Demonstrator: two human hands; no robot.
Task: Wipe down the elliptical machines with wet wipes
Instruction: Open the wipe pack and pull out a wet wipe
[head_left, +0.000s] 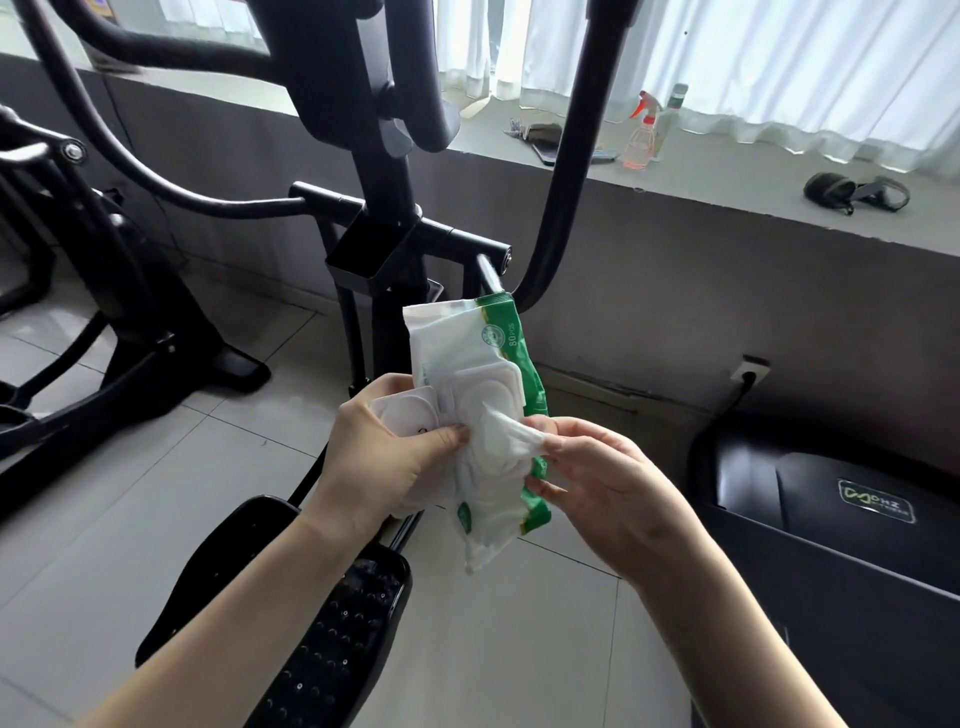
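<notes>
a white and green pack of wet wipes (464, 347) is held upright between the two hands, in front of the black elliptical machine (382, 156). the pack is gripped at its lower half by the left hand (382, 460), whose fingers (451, 434) are curled onto its front face, just left of the opening. the round flip lid (408, 415) is swung open to the left and lies against those fingers; it seems to be pinned back by them, though the contact is partly hidden. a single wipe (511, 441) is drawn partway out of the opening and is pinched by the right hand (613, 483), with the thumb and fingertips (551, 427) closed together on its free end. the green edge of the pack is seen just behind those fingertips.

below both wrists, a black studded pedal (332, 639) is stretched over the pale tiled floor (519, 649). well beyond the fingers, a grey ledge (727, 179) is set under white curtains (779, 67), and a clear spray bottle with a red trigger (642, 137) is stood on it. a dark strap (854, 192) is laid further right on the ledge. a second black machine (130, 291) is seen far left of the left hand, and a black housing (831, 525) is placed right of the right hand.
</notes>
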